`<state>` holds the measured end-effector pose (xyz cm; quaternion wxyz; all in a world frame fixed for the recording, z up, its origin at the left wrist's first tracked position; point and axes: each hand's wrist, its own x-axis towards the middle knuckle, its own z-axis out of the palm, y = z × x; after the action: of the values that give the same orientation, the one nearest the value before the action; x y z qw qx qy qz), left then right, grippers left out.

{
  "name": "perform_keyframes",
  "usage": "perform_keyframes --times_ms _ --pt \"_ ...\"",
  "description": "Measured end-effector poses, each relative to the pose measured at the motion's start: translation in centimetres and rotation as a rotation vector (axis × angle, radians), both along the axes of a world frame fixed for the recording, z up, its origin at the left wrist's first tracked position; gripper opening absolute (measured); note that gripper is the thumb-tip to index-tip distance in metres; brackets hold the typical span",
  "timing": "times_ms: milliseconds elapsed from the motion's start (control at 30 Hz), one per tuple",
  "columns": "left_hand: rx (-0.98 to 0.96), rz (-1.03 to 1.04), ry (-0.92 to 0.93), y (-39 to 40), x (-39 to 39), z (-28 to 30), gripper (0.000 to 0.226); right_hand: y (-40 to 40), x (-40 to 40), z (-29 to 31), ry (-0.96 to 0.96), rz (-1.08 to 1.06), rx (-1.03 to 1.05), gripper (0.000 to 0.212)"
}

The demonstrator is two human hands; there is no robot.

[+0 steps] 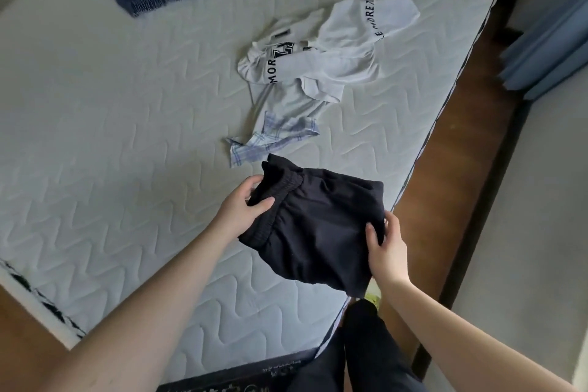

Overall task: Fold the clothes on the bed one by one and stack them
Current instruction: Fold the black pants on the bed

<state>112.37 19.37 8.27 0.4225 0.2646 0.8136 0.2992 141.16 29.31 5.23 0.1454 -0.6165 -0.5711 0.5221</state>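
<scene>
Fingers [372,234] grip black shorts [318,226] over quilted mattress [111,137] beside wooden floor [461,153].

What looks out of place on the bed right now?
Nothing damaged. The white printed top and plaid garment lie crumpled mid-mattress, unfolded; the black shorts, gripped by left hand and right hand, overhang the mattress edge.

Soft, even daylight falls on the bed [95,105], shadows faint. Wide-angle bending curves its edges; the corners beyond it look slightly blurred, perhaps from motion.
</scene>
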Motion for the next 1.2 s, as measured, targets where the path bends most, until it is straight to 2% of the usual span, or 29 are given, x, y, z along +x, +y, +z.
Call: perform_keyframes --times_ms 300,433,467,533,567,633,767,867,967,1067,1133,1200 --pt "-0.087 -0.045 0.019 1.1 -0.9 -10.3 0.044 -0.6 -1.4 -10.1 -0.053 -0.021 -0.112 0.030" --pt "-0.101 0.021 0.049 1.1 -1.5 -13.0 0.043 -1.3 -2.0 -12.7 -0.013 0.022 -0.169 0.039" --pt "-0.109 0.065 0.038 1.0 -1.7 -13.6 0.048 -1.5 -1.9 -13.1 0.007 0.052 -0.201 0.044" --pt "-0.160 0.149 -0.002 0.4 -2.1 -14.7 0.073 -2.1 -1.5 -13.9 0.025 0.061 -0.276 0.056" --pt "-0.203 0.152 -0.019 -0.1 -2.2 -15.3 0.086 -2.5 -1.2 -14.2 0.018 0.047 -0.308 0.061" --pt "-0.280 0.087 -0.052 -1.3 -2.4 -15.9 0.097 -3.5 -0.7 -14.5 -0.021 0.034 -0.342 0.066" --pt "-0.334 -0.036 -0.039 -2.6 -2.4 -16.5 0.096 -4.9 -0.9 -14.9 -0.163 0.142 -0.339 0.053" --pt "-0.271 -0.045 0.051 -2.4 -2.7 -16.5 0.075 -5.4 -1.6 -15.0 -0.254 0.154 -0.357 0.047" --pt "-0.193 -0.044 0.138 -2.2 -3.1 -16.3 0.064 -6.3 -2.0 -15.5 -0.197 0.158 -0.401 0.044" --pt "-0.233 -0.085 0.181 -3.0 -3.1 -16.3 0.069 -6.7 -1.7 -15.5 -0.152 0.154 -0.485 0.042" --pt "-0.295 -0.131 0.208 -3.4 -3.0 -16.3 0.078 -6.0 -1.2 -15.2 -0.214 0.209 -0.408 0.042" --pt "-0.266 -0.143 0.323 -3.0 -2.9 -15.8 0.080 -4.7 -0.5 -14.7 -0.194 0.163 -0.324 0.048"
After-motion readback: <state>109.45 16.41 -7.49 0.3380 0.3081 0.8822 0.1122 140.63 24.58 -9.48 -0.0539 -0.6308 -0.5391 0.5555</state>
